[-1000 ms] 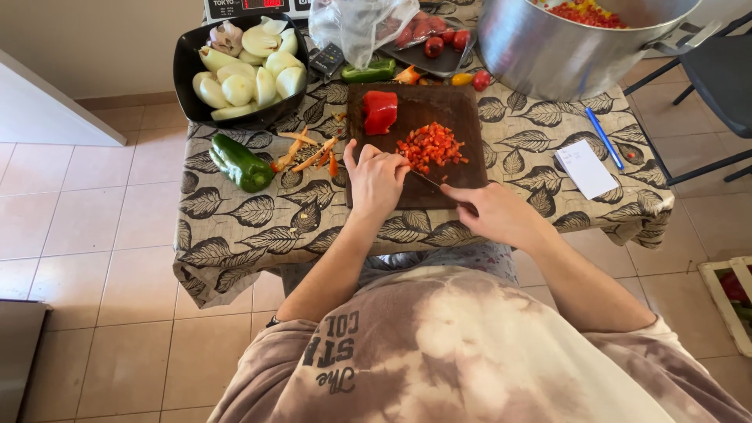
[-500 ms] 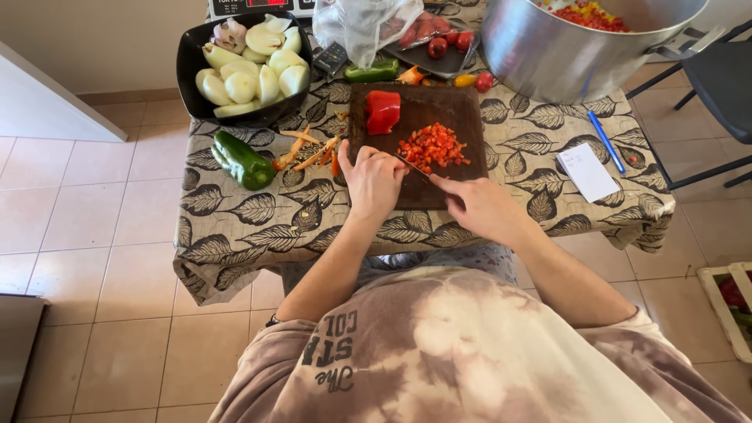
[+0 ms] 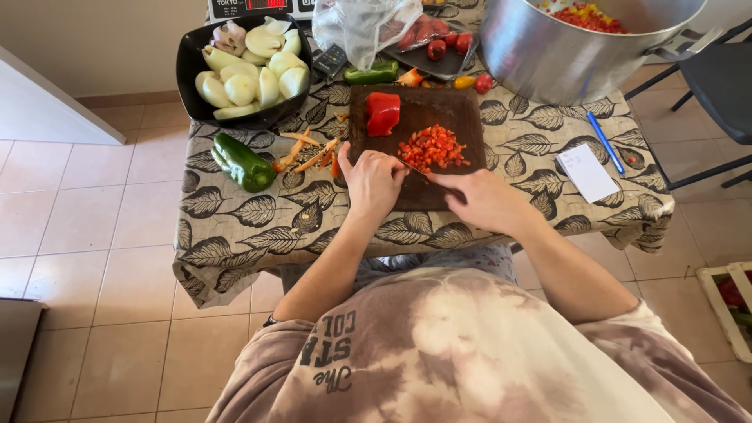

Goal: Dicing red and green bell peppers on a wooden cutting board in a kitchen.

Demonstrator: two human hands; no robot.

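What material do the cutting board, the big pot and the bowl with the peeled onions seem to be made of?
Cutting board: probably wood, dark brown and matte, with no shine.
Big pot: metal, likely steel or aluminium; its silver-grey wall has a brushed sheen and soft reflections.
Bowl: black and glossy, with bright highlights on the rim; glazed ceramic or plastic, the view does not settle which.

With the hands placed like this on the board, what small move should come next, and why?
Probably draw the remaining red pepper piece toward the knife. The right hand holds the knife at the edge of the diced pepper pile, the left hand rests flat on the cutting board, and that piece is uncut.
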